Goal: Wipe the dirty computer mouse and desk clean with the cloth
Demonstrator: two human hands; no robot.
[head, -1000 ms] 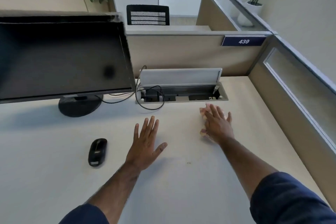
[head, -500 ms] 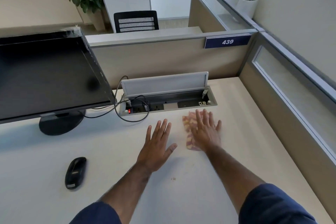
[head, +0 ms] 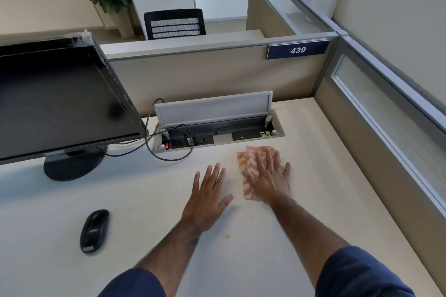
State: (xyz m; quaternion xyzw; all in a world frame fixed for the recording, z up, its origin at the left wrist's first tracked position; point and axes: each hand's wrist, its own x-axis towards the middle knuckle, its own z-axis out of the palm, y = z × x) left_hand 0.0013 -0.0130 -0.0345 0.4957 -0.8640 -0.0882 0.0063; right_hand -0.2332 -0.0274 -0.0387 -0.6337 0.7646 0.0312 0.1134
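- The desk [head: 325, 188] is carrying the mouse [head: 94, 230] far left.
- The right hand [head: 270, 183], fingers straight, is pressing the cloth [head: 246, 171] flat; the left hand [head: 207, 200] is lying open, empty.
- Wiping further forward is risking snagging the cable [head: 169, 158].

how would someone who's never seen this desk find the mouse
Start at the big black monitor on the left of the pale desk. In front of its round stand, nearer the person, lies the mouse. It is the only small black oval, alone, left of the left hand.
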